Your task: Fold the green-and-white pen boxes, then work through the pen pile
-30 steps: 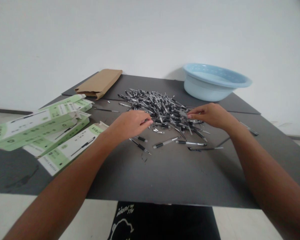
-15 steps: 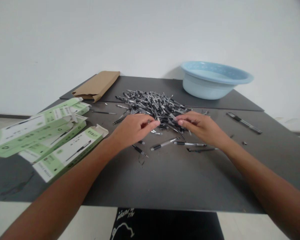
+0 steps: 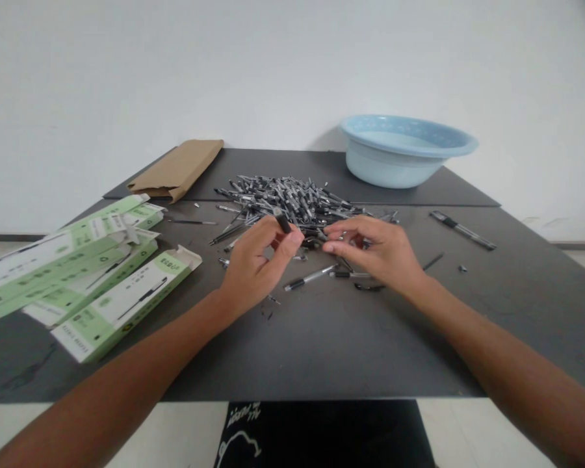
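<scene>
My left hand [image 3: 262, 260] is closed around a pen [image 3: 281, 221], whose black part stands out above the thumb and forefinger; the rest is hidden in the palm. To its right, my right hand [image 3: 375, 250] has thumb and fingers curled together, with something small and shiny between them that I cannot make out. Both hands are at the front of a heap of black and clear pens [image 3: 292, 195]. Just below the hands, a loose pen [image 3: 309, 277] lies at a slant, with more pens and parts near the right fingers.
Green and white pen boxes [image 3: 121, 305] are stacked at the left. A brown paper envelope [image 3: 178, 168] lies behind them. At the back right stands a light blue basin [image 3: 394, 162]. One pen [image 3: 463, 229] lies apart on the right of the dark table [image 3: 322, 351].
My left hand has turned and now shows a pen's black part upright in its grip. My right hand has shifted slightly left. The whole view has moved a little.
</scene>
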A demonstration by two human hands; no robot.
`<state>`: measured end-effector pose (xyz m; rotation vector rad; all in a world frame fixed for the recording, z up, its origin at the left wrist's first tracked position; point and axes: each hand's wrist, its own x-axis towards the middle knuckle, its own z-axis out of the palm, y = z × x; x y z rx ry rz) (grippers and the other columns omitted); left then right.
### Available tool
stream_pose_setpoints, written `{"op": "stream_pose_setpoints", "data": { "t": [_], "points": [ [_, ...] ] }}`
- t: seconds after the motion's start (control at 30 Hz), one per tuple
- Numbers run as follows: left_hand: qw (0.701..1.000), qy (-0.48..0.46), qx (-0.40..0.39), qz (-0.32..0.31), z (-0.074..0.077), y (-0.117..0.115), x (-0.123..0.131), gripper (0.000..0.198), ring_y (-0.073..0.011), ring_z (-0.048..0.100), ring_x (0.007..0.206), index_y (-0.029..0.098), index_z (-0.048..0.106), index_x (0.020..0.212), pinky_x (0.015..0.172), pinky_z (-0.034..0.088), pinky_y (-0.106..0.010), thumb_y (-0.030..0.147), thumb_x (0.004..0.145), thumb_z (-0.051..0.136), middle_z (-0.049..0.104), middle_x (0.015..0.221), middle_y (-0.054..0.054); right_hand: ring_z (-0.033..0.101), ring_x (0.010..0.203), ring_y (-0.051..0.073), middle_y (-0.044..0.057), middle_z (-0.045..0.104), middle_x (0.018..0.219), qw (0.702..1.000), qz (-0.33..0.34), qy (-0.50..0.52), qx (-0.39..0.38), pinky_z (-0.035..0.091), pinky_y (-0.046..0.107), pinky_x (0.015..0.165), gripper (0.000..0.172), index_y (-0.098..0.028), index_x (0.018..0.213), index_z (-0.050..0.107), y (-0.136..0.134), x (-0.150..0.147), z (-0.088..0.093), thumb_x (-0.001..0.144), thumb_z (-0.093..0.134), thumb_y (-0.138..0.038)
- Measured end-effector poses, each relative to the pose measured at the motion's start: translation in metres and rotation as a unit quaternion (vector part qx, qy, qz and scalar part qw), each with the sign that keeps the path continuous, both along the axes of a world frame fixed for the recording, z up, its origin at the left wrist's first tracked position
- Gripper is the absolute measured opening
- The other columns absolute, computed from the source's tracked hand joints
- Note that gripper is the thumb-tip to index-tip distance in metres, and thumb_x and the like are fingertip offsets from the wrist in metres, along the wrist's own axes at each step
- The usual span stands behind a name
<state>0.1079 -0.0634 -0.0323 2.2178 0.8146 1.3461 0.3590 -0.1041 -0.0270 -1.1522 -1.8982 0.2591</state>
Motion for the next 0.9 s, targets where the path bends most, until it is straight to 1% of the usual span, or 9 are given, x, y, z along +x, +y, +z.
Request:
{"op": "stream_pose_setpoints", "data": {
  "t": [0.03,0.1,0.13,0.23,0.37,0.47,0.6,0.73,0.9],
  "points": [
    [1.000,-0.006,0.005,0.017,0.000,0.003,-0.002,0.033,-0.0160,0.068,0.079,0.021,0.071,0.097,0.076,0.052,-0.031,0.045,0.112,0.055,0.072,0.085,-0.002,0.072,0.076,0.018,0.005,0.083,0.101,0.999,-0.026,-0.014,0.024,0.057,0.032,0.069,0.022,-0.026,0.108,0.084,0.006,0.012,0.000,0.094,0.083,-0.042],
    [0.998,-0.017,0.021,0.053,0.000,0.011,-0.007,0.036,-0.0157,0.066,0.075,0.021,0.069,0.095,0.075,0.050,-0.032,0.048,0.112,0.052,0.071,0.081,-0.001,0.072,0.079,0.019,0.006,0.082,0.104,0.996,-0.055,-0.062,0.012,0.057,0.033,0.073,0.018,-0.026,0.102,0.087,0.016,0.034,0.000,0.093,0.083,-0.042],
    [0.997,-0.021,0.027,0.069,0.001,0.015,-0.010,0.036,-0.0156,0.065,0.074,0.022,0.067,0.095,0.074,0.049,-0.032,0.048,0.113,0.050,0.070,0.080,0.000,0.072,0.080,0.019,0.006,0.081,0.102,0.994,-0.056,-0.095,-0.003,0.056,0.034,0.074,0.018,-0.026,0.100,0.087,0.020,0.042,0.000,0.093,0.083,-0.042],
    [0.991,-0.018,0.055,0.117,0.001,0.025,-0.017,0.040,-0.0163,0.061,0.071,0.023,0.061,0.091,0.070,0.045,-0.033,0.051,0.114,0.045,0.066,0.077,0.000,0.074,0.092,0.023,0.007,0.080,0.102,0.977,-0.013,-0.205,-0.061,0.056,0.036,0.083,0.014,-0.026,0.100,0.089,0.026,0.055,-0.003,0.094,0.081,-0.037],
    [0.983,-0.001,0.094,0.158,0.002,0.033,-0.021,0.043,-0.0174,0.056,0.069,0.024,0.053,0.085,0.069,0.041,-0.035,0.054,0.114,0.041,0.059,0.074,0.000,0.073,0.089,0.023,0.006,0.079,0.097,0.964,0.006,-0.247,-0.098,0.055,0.036,0.081,0.015,-0.026,0.103,0.089,0.025,0.050,-0.006,0.095,0.080,-0.033],
    [0.981,0.014,0.105,0.160,0.003,0.034,-0.021,0.041,-0.0182,0.055,0.070,0.025,0.051,0.086,0.070,0.040,-0.036,0.052,0.115,0.039,0.058,0.074,0.000,0.072,0.088,0.023,0.006,0.079,0.097,0.960,-0.018,-0.254,-0.114,0.052,0.035,0.077,0.023,-0.025,0.102,0.089,0.023,0.043,-0.007,0.099,0.073,-0.043],
    [0.980,0.029,0.116,0.161,0.005,0.033,-0.020,0.040,-0.0190,0.055,0.070,0.024,0.049,0.086,0.071,0.040,-0.036,0.050,0.115,0.039,0.058,0.075,-0.001,0.072,0.086,0.024,0.007,0.081,0.094,0.950,-0.061,-0.269,-0.149,0.049,0.036,0.075,0.033,-0.024,0.093,0.088,0.023,0.036,-0.010,0.096,0.074,-0.054],
    [0.980,0.042,0.115,0.154,0.006,0.031,-0.020,0.039,-0.0192,0.055,0.072,0.025,0.046,0.085,0.073,0.040,-0.036,0.048,0.115,0.040,0.057,0.076,-0.001,0.071,0.081,0.024,0.006,0.082,0.090,0.940,-0.091,-0.276,-0.177,0.045,0.035,0.069,0.030,-0.024,0.093,0.087,0.024,0.031,-0.011,0.095,0.075,-0.051],
    [0.980,0.065,0.118,0.148,0.007,0.027,-0.018,0.038,-0.0193,0.056,0.074,0.025,0.043,0.083,0.075,0.042,-0.035,0.044,0.115,0.041,0.055,0.076,0.000,0.071,0.080,0.023,0.005,0.082,0.087,0.938,-0.104,-0.269,-0.191,0.043,0.034,0.069,0.031,-0.023,0.093,0.087,0.024,0.026,-0.011,0.096,0.071,-0.049]
  ]
}}
